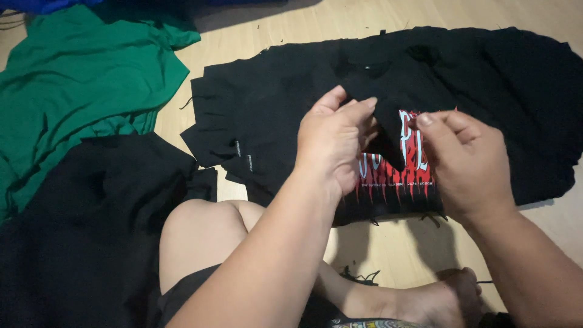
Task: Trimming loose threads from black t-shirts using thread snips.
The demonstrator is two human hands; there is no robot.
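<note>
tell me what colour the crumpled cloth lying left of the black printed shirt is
Green, clearest in the head view.

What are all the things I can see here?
black printed shirt: one, black with a red and white print, spread on the floor in the middle
black strip of cloth: one, black, pinched between both hands above the print
green cloth: one, green, crumpled at upper left
black cloth pile: one, black, lower left
loose threads: a few, black, on the floor near the foot
wooden floor: one, light tan, under everything
left hand: one, gripping the strip
right hand: one, gripping the strip
bare knee and foot: bottom
</note>
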